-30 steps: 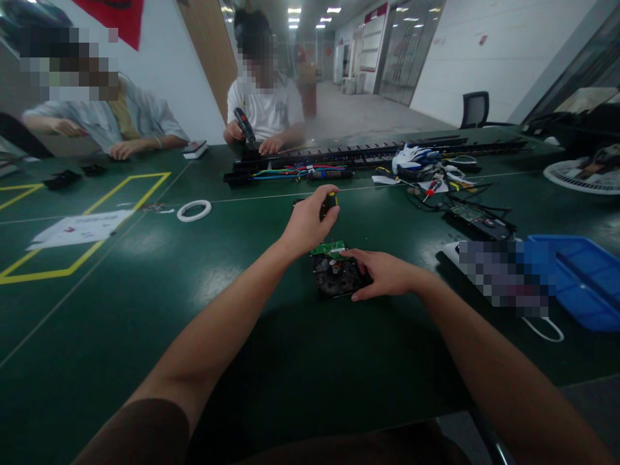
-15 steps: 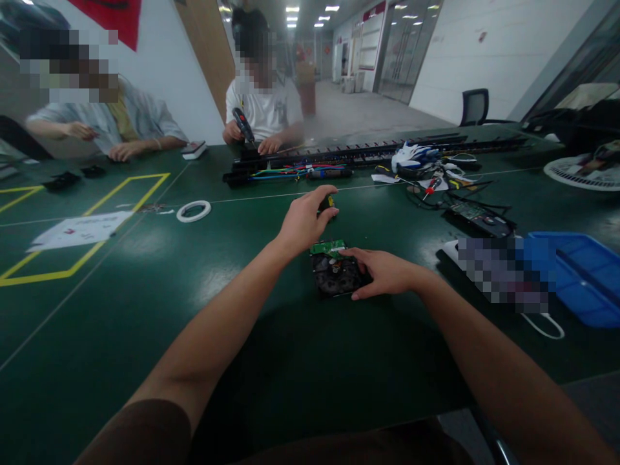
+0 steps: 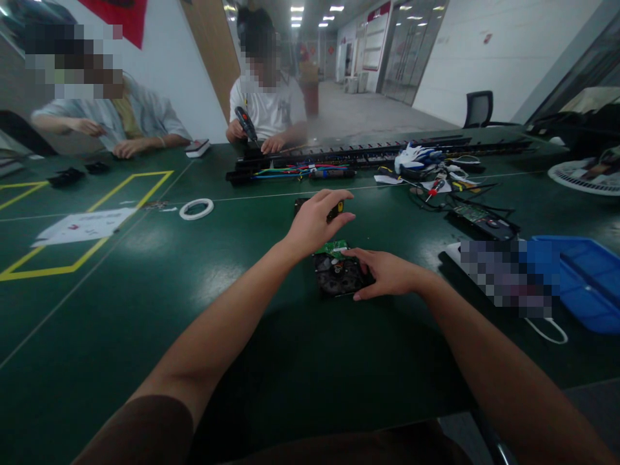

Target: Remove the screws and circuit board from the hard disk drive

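A black hard drive (image 3: 336,276) with a green circuit board (image 3: 331,247) on its far end lies on the green table (image 3: 145,290) in front of me. My right hand (image 3: 387,274) grips its right side, index finger over the top and thumb at the near edge. Just beyond the drive lies a black and yellow screwdriver (image 3: 338,209). My left hand (image 3: 314,223) hovers over it with fingers stretched out, thumb and fingers loosely on either side. The hand hides most of the tool.
Two people sit across the table; one holds a power screwdriver (image 3: 245,123) at a long black rail with coloured wires (image 3: 339,161). A white tape ring (image 3: 196,208) and a paper sheet (image 3: 82,226) lie left. Gloves (image 3: 416,155), cables, a board (image 3: 479,218) and a blue tray (image 3: 586,278) lie right.
My left hand held the screwdriver upright, then lowered it onto the table and spread its fingers. My right hand stayed on the hard drive.
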`<state>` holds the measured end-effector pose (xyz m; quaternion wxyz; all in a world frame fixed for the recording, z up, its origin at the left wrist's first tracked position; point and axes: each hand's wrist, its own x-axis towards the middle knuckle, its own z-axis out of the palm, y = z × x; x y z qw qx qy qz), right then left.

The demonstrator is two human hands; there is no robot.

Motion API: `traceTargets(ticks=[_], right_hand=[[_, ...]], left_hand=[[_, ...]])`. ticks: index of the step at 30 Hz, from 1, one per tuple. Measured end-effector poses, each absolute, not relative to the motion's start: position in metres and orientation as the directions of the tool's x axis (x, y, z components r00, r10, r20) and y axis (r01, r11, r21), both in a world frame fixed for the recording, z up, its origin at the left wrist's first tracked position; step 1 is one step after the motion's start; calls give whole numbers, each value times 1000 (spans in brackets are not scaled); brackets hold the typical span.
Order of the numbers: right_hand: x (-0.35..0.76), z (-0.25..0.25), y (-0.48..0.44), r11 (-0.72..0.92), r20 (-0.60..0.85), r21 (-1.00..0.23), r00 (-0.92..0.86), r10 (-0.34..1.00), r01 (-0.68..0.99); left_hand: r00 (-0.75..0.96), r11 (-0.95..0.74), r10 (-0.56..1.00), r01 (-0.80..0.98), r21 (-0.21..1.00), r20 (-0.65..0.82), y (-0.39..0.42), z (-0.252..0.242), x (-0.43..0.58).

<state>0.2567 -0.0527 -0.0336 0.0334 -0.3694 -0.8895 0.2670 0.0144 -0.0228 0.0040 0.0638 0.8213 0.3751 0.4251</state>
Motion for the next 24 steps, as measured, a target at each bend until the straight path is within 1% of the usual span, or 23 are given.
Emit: traceTargets(ticks=[3, 6, 9, 11, 14, 17, 24], right_hand=[[257, -34, -53, 590, -136, -493, -727, 673, 639], [256, -35, -52, 591, -137, -494, -729, 671, 637], [257, -36, -52, 593, -132, -495, -730, 671, 635], [257, -37, -52, 596, -124, -496, -731, 671, 631], [258, -38, -51, 601, -120, -496, -735, 668, 627], [258, -38, -51, 597, -123, -497, -732, 670, 629], [257, -36, -52, 589, -145, -498, -731, 667, 636]], left_hand=[[295, -695, 672, 568, 440, 679, -24, 3, 16], [264, -668, 715, 530, 522, 647, -24, 0, 17], [291, -656, 749, 448, 607, 595, -25, -1, 18], [311, -666, 744, 421, 616, 592, -25, 0, 18], [329, -693, 718, 424, 583, 613, -23, 2, 16], [321, -703, 708, 412, 580, 630, -18, 1, 13], [274, -610, 790, 441, 658, 549, -10, -7, 10]])
